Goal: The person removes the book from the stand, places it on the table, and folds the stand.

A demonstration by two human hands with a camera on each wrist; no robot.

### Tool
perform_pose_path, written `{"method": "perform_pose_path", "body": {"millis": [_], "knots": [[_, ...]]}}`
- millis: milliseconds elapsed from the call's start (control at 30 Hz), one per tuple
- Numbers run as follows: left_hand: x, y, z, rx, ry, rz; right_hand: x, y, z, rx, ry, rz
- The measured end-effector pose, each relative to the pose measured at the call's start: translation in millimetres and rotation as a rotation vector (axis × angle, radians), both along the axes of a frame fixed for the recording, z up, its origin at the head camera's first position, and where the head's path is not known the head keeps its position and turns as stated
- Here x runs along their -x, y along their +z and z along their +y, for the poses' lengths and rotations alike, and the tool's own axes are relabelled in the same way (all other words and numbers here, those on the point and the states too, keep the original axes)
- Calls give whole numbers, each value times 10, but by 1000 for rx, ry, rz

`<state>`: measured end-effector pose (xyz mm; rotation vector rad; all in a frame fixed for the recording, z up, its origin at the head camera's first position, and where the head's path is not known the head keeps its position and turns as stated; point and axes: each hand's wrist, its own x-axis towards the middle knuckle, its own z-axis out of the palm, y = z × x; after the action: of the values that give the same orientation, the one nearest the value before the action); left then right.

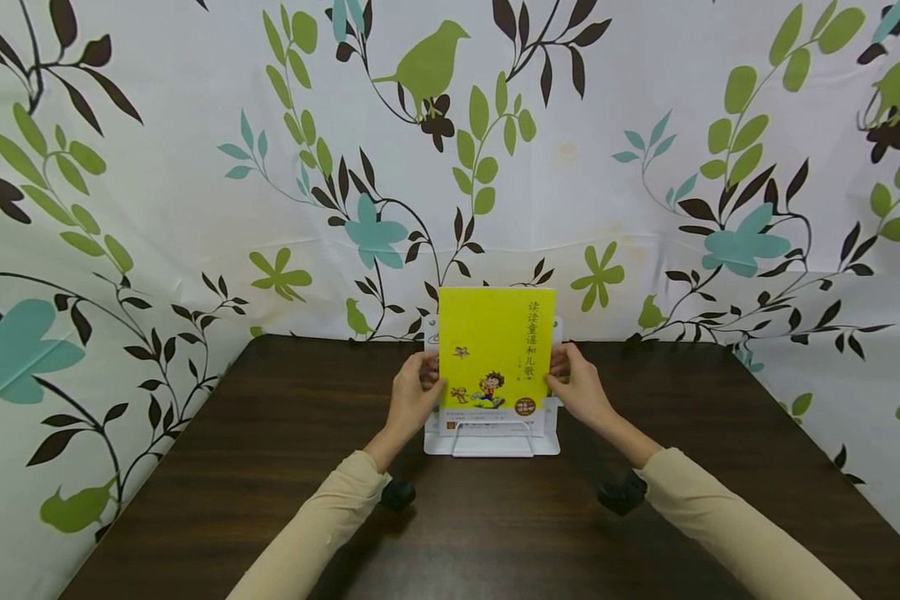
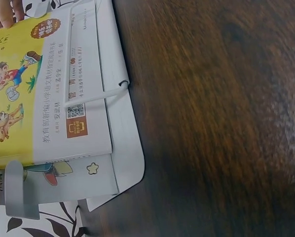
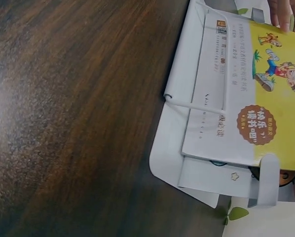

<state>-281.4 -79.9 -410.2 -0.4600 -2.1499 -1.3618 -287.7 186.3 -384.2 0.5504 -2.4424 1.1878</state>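
A yellow children's book with a cartoon boy on its cover stands upright on a white book stand. The stand's wire bar crosses in front of the book's lower white band. My left hand grips the book's left edge, thumb at the front and fingers behind. On the opposite edge my right hand holds it the same way. Both wrist views show a side clip of the stand beside the book's edge. Behind the book is a pale printed sheet or board.
The stand is on a dark wood-grain table, toward its far edge. A white cloth printed with leaves, birds and flowers hangs behind and at the sides. Dark wrist devices sit under both forearms.
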Motion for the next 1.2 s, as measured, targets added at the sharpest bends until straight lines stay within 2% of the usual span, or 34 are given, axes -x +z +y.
{"method": "perform_pose_path", "body": {"millis": [300, 700, 1200], "knots": [[3, -29, 10, -24, -19, 4, -10, -96, 18, 15, 31, 56], [16, -57, 23, -53, -6, 4, 11, -230, -13, 51, 66, 126], [33, -71, 33, -65, 0, 23, 33, -215, -10, 11, 70, 139]]}}
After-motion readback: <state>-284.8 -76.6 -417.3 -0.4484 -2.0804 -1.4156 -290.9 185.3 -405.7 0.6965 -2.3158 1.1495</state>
